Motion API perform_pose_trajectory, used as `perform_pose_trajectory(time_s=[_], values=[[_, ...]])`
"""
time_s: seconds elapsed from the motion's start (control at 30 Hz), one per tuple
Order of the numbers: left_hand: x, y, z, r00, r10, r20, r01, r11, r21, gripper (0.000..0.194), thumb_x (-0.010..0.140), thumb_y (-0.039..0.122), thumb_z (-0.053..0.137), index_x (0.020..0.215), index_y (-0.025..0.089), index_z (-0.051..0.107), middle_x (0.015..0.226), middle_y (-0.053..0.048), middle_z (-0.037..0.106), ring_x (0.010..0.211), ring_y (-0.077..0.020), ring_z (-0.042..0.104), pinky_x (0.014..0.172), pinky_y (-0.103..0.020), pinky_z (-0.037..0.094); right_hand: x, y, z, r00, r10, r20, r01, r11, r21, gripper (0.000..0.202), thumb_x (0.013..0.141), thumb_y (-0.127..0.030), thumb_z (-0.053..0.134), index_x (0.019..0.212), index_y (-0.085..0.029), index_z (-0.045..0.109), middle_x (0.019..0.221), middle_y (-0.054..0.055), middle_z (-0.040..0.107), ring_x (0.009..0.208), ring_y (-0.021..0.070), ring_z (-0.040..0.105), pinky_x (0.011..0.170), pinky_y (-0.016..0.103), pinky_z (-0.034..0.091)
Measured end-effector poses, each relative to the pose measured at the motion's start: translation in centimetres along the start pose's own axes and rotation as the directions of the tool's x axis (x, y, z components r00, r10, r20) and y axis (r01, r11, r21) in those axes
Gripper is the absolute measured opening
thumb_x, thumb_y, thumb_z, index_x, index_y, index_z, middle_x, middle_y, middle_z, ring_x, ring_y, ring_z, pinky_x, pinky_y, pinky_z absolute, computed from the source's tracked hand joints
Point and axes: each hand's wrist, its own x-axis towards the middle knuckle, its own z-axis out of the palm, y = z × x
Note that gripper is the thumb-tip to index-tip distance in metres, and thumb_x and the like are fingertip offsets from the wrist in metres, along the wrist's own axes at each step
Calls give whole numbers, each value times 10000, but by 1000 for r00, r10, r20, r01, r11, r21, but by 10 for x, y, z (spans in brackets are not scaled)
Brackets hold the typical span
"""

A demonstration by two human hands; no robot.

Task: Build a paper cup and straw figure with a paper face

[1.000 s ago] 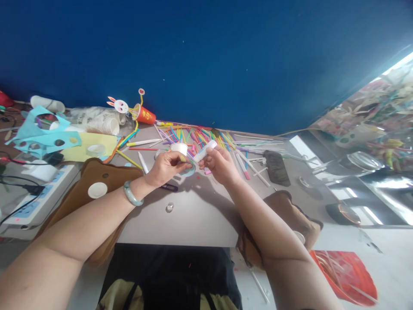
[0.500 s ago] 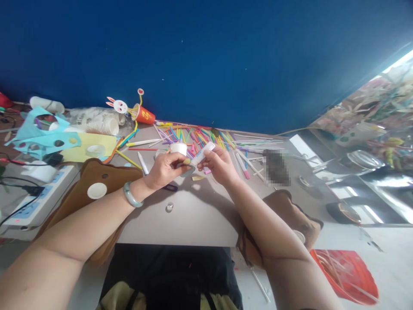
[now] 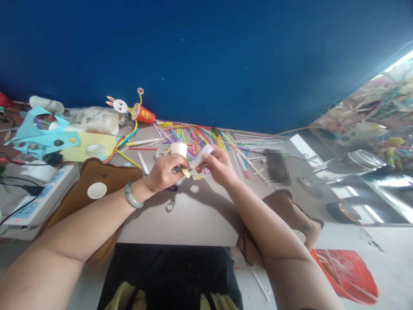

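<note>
My left hand [image 3: 165, 172] is closed in a pinch, with a small pale yellow piece [image 3: 186, 173] sticking out at the fingertips. Its material is too small to tell. A jade-coloured bangle [image 3: 130, 196] circles that wrist. My right hand [image 3: 217, 165] pinches a small white printed tube or packet [image 3: 200, 156], whose lower end points at the left fingertips. Just behind my left fingers shows a white paper cup [image 3: 178, 149], its lower part hidden. Below the hands, a small yellow scrap [image 3: 198, 177] and a small clear round object [image 3: 169, 207] lie on the grey table [image 3: 190, 226].
Many coloured sticks [image 3: 203, 140] spread along the blue wall. An orange-red cup with a rabbit figure [image 3: 144, 113] leans at back left, near stacked paper cups [image 3: 103, 126]. A power strip [image 3: 41, 196] and brown armrest-like pad [image 3: 112, 176] sit left; a red bin [image 3: 353, 273] stands lower right.
The grey-green piece at my left fingertips has turned largely out of sight, and the pale yellow piece now shows there. The white printed tube has shifted slightly left and down.
</note>
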Motion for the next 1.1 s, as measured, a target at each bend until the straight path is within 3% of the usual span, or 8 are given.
perform_pose_trajectory(time_s=[0.43,1.1], values=[[-1,3,-3,976,211,44,-215,964,158,75,911,143,625,862,192,594,844,-30,748,779,-148,725,686,-248,533,-2,-6,1,998,-29,51,34,994,-105,460,730,-554,805,794,-208,509,607,-28,645,490,119,623,486,243,512],[-6,-2,-6,956,281,86,-294,923,249,47,913,160,634,893,200,617,901,-27,765,785,-145,734,714,-267,548,-2,-9,-5,999,-24,42,32,976,-214,412,735,-516,785,779,-203,521,561,-45,590,456,107,590,444,224,471]])
